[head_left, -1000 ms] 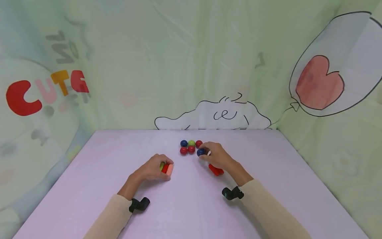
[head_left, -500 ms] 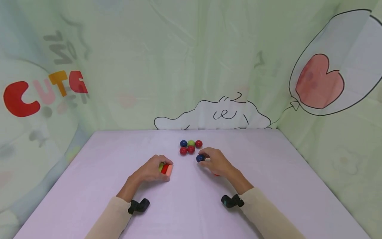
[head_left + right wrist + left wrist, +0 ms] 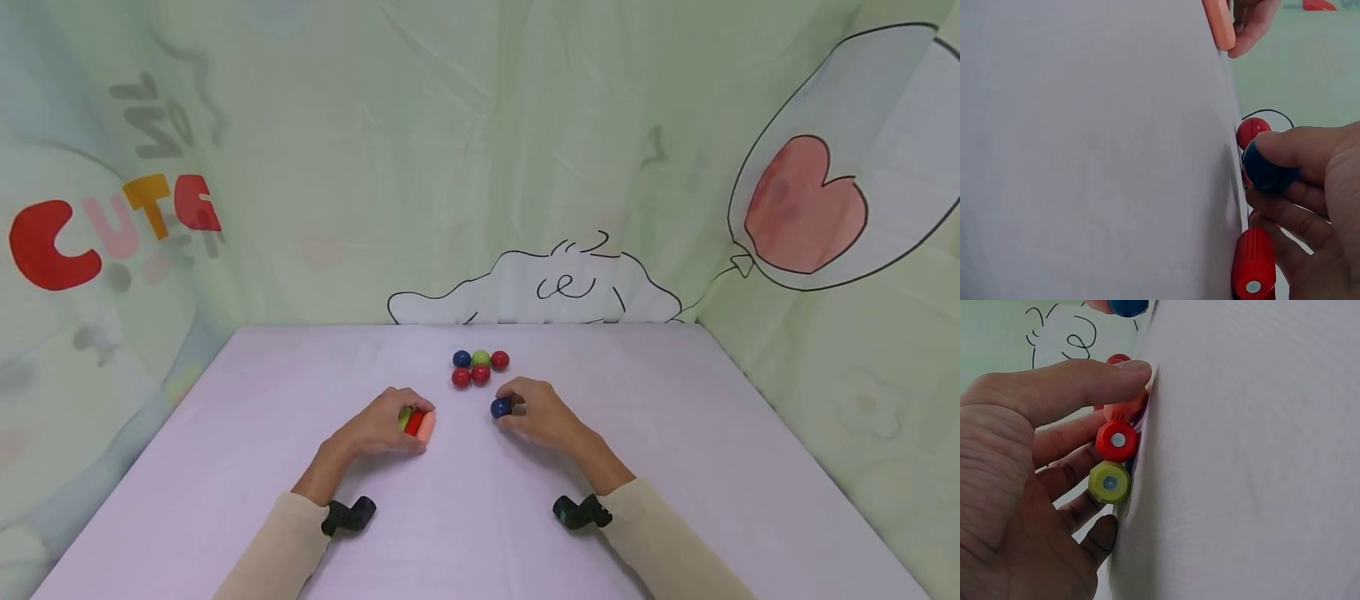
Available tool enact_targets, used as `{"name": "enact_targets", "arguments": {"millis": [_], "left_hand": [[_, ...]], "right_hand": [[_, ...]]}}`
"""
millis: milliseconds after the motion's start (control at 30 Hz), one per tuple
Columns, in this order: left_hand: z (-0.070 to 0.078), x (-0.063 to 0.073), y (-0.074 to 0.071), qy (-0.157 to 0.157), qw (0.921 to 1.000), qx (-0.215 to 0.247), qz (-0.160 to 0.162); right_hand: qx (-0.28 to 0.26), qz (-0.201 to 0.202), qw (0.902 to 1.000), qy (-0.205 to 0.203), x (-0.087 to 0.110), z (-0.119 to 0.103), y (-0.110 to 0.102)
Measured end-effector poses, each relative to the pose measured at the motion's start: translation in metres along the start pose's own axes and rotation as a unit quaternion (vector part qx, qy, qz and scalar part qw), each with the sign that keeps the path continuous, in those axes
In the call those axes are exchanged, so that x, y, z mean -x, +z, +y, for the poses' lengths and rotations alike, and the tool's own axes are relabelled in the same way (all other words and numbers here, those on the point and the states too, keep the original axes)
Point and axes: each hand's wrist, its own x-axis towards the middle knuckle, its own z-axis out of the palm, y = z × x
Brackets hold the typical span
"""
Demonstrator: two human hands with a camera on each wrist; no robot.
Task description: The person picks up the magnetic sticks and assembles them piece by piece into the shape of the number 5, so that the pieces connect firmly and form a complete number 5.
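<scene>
- Pinching the blue ball point(image 3: 500, 407) with right fingers point(image 3: 1297, 215), parted to its width; contact with the surface point(image 3: 450, 533) unclear
- It is near the five grouped balls point(image 3: 481, 375), apart from them
- Left fingers point(image 3: 1069, 437) curve round three sticks point(image 3: 414, 423); I'd press lightly
- Ball likely rolls easily, so I'd grip evenly

Only readable text from where I'm standing is the "CUT" lettering point(image 3: 117, 247) in red, pink and orange on the pale green curtain point(image 3: 300, 158) at nine-to-ten o'clock, plus a distorted red fourth letter point(image 3: 189, 205), maybe an E, with grey characters point(image 3: 157, 151) at ten o'clock, illegible.
</scene>
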Motion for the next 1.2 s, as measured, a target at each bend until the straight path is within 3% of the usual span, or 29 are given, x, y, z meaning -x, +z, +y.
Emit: {"name": "enact_targets", "arguments": {"millis": [933, 1200], "left_hand": [[0.0067, -0.0008, -0.0029, -0.011, 0.9999, -0.004, -0.001], [0.0091, -0.0015, -0.0064, 0.011, 0.9998, 0.012, -0.007]], "right_hand": [[0.009, 0.02, 0.9998, -0.003, 0.006, 0.0025, 0.0049], [0.012, 0.017, 0.9998, -0.006, 0.0067, 0.0021, 0.0056]]}}
